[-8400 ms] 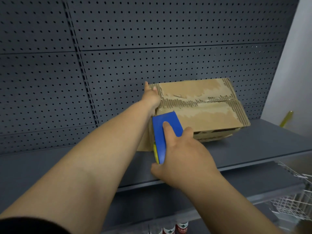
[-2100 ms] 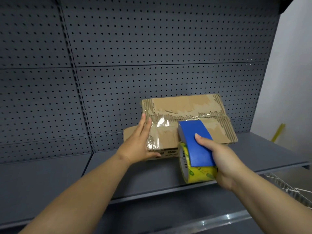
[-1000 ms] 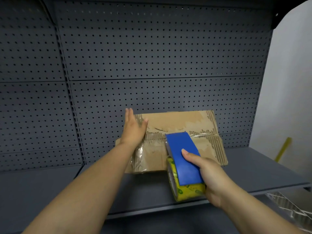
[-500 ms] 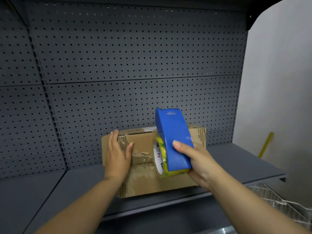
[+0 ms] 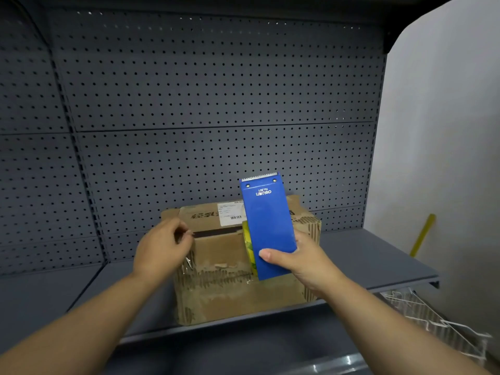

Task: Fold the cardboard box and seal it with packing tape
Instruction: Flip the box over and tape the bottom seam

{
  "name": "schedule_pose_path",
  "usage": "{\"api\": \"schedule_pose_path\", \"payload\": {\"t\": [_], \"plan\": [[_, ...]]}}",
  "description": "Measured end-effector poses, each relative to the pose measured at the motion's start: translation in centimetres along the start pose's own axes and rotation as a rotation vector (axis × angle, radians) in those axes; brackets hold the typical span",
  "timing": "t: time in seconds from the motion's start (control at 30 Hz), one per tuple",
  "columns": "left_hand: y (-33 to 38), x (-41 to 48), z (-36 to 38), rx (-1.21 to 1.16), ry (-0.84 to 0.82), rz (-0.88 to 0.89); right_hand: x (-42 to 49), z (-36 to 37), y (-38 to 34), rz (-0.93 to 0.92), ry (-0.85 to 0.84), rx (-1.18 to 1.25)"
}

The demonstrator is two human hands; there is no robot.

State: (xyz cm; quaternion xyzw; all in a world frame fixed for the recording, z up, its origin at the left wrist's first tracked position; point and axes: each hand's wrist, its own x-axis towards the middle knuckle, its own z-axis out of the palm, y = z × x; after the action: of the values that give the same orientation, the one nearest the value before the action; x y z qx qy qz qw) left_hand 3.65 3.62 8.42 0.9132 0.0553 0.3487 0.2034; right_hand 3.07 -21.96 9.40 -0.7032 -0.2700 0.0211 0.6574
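A worn cardboard box [image 5: 232, 290] sits at the front edge of the grey shelf [image 5: 373, 261]. Its top faces up with a white label [image 5: 230, 213] and a dark gap between the two flaps. Clear tape runs down its front left corner. My left hand [image 5: 162, 250] grips the box's upper left edge, fingers curled over it. My right hand [image 5: 305, 263] holds a blue tape dispenser [image 5: 267, 228] upright in front of the box's right half, serrated blade on top. The yellow tape roll [image 5: 247, 247] shows at the dispenser's left side.
A dark pegboard wall [image 5: 205, 104] closes the back of the shelf. A white wire basket [image 5: 433, 320] hangs below right. A yellow stick [image 5: 422, 236] leans against the white wall at the right. Bare shelf surface lies left and right of the box.
The box has been turned over and pulled to the shelf's front edge, so the labelled, gapped side faces up. My right hand has raised the dispenser upright. My left hand moved to the upper left edge.
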Motion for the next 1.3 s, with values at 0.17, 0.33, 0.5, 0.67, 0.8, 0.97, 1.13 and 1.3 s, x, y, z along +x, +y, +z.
{"api": "schedule_pose_path", "payload": {"t": [0.17, 0.33, 0.5, 0.67, 0.8, 0.97, 1.13, 1.3], "plan": [[3.4, 2.6, -1.3, -0.113, -0.193, -0.158, -0.5, -0.2, 0.1, -0.025, -0.021, -0.005], [9.6, 4.7, -1.9, -0.86, -0.67, -0.517, -1.2, 0.0, -0.2, -0.06, -0.05, -0.007], [12.6, 4.9, -3.7, -0.989, -0.776, -0.44, -2.1, -0.8, -0.7, -0.085, -0.054, -0.018], [14.4, 4.9, -4.9, -1.039, -0.719, -0.422, -3.0, -1.9, -0.8, -0.092, -0.04, -0.048], [15.4, 5.3, -5.1, -1.046, -0.661, -0.401, -3.7, -2.4, -1.1, -0.083, -0.034, -0.055], [16.7, 6.1, -5.1, -0.93, -0.656, -0.321, -4.3, -3.2, -1.5, -0.041, -0.037, 0.051], [18.0, 6.8, -3.4, -0.833, -0.509, -0.176, -4.1, -4.3, -1.9, 0.009, -0.026, 0.212], [19.2, 8.0, -0.5, -0.744, -0.479, -0.065, -3.2, -5.9, -2.1, 0.058, 0.026, 0.324]]}}
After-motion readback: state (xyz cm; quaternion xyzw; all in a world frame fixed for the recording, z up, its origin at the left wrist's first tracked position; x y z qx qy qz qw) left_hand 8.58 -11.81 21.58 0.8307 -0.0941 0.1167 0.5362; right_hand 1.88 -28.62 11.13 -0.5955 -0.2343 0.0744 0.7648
